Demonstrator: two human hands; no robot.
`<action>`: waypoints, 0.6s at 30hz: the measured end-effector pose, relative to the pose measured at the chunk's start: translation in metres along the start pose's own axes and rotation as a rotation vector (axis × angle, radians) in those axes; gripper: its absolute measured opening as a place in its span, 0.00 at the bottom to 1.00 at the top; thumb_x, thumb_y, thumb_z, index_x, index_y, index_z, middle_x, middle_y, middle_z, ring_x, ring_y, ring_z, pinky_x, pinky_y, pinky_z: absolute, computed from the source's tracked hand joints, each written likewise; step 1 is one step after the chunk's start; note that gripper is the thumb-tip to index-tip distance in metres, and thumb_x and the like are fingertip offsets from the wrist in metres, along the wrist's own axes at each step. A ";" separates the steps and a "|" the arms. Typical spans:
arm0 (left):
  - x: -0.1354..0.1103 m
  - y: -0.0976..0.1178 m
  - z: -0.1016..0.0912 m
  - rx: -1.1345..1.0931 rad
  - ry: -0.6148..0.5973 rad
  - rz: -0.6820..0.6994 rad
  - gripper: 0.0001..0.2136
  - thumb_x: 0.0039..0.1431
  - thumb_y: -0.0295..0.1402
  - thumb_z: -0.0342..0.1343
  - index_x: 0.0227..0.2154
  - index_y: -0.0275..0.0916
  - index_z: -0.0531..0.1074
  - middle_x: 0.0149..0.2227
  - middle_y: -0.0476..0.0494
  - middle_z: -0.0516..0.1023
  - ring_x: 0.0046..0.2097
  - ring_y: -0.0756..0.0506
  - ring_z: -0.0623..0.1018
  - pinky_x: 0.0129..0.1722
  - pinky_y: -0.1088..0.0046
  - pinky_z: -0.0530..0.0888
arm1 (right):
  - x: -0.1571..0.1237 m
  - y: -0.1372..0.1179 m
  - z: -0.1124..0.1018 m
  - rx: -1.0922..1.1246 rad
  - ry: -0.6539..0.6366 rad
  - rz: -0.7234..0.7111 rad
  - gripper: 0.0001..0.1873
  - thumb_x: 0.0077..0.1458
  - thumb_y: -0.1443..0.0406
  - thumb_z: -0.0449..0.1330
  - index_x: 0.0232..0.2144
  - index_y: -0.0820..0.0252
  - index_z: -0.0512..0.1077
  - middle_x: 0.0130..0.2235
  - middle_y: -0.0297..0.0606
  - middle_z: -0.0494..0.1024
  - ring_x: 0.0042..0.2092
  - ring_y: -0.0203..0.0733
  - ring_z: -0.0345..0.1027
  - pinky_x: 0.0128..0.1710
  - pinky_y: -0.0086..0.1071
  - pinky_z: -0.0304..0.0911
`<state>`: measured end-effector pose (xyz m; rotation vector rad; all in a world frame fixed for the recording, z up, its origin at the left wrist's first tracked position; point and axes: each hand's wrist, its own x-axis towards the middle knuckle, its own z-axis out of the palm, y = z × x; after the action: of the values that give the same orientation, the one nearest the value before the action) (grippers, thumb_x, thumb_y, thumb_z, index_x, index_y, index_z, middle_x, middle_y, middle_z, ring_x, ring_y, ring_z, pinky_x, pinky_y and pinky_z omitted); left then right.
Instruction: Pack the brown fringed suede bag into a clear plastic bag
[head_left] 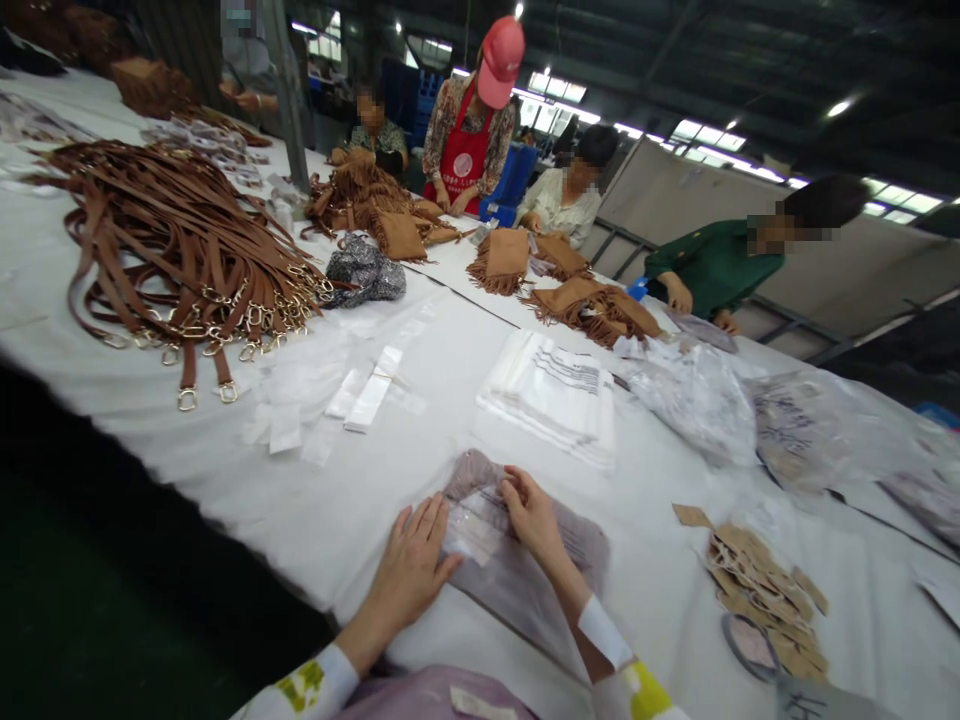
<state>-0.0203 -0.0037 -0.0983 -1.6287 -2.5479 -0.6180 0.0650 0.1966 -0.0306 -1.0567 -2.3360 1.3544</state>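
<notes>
In front of me on the white-covered table lies a clear plastic bag (577, 545) with a mauve-grey item inside and printed text on its film. My left hand (416, 560) rests on the bag's left side, fingers stretched out and thumb apart. On the upper part of the bag is my right hand (531, 512), its fingers bent and drawn together with the thumb on the film. Just beyond the bag sits a stack of printed clear bags (551, 385). White paper strips (371, 390) lie to the left of that stack.
Brown straps with gold buckles (187, 240) are heaped at the left. Fringed brown bags (506, 260) lie farther back, where several co-workers stand. Tan tags (765, 590) and a tape roll (750, 645) are at the right, below filled plastic bags (690, 395). A metal post (289, 95) rises behind the straps.
</notes>
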 end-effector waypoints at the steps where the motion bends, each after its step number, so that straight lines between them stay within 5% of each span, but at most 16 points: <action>1: 0.000 0.000 0.001 0.001 0.005 0.002 0.31 0.65 0.45 0.43 0.65 0.35 0.44 0.66 0.36 0.55 0.65 0.40 0.58 0.61 0.55 0.59 | -0.007 0.005 -0.010 -0.055 0.115 -0.016 0.26 0.58 0.51 0.50 0.51 0.61 0.66 0.46 0.46 0.77 0.45 0.47 0.72 0.50 0.43 0.65; 5: -0.002 -0.002 0.007 0.010 0.033 0.002 0.32 0.65 0.46 0.43 0.65 0.34 0.43 0.66 0.34 0.55 0.64 0.38 0.59 0.61 0.55 0.59 | -0.050 0.039 -0.047 -0.296 0.411 -0.146 0.26 0.61 0.52 0.46 0.52 0.61 0.67 0.51 0.48 0.75 0.51 0.49 0.69 0.53 0.47 0.62; 10: -0.004 -0.002 0.014 0.006 0.059 -0.020 0.33 0.64 0.46 0.44 0.66 0.33 0.44 0.65 0.32 0.56 0.65 0.36 0.57 0.60 0.56 0.61 | -0.093 0.111 -0.053 -0.630 0.552 -0.159 0.31 0.61 0.51 0.42 0.56 0.65 0.64 0.56 0.54 0.69 0.59 0.57 0.59 0.56 0.57 0.56; 14: -0.003 -0.004 0.022 -0.073 0.037 -0.066 0.33 0.64 0.46 0.43 0.65 0.32 0.45 0.64 0.29 0.57 0.65 0.34 0.57 0.60 0.53 0.61 | -0.099 0.146 -0.048 -0.610 0.629 -0.025 0.36 0.62 0.49 0.37 0.59 0.71 0.59 0.58 0.59 0.65 0.59 0.58 0.58 0.56 0.56 0.56; 18: 0.010 -0.015 0.021 -0.295 0.015 -0.154 0.30 0.65 0.45 0.40 0.64 0.32 0.48 0.64 0.28 0.56 0.65 0.36 0.58 0.60 0.53 0.61 | -0.099 0.148 -0.049 -0.494 0.720 -0.060 0.38 0.61 0.47 0.38 0.59 0.74 0.57 0.58 0.60 0.65 0.59 0.57 0.58 0.58 0.53 0.55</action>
<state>-0.0339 0.0070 -0.1197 -1.5015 -2.6932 -1.0602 0.2300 0.2053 -0.1124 -1.3044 -2.1172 0.2610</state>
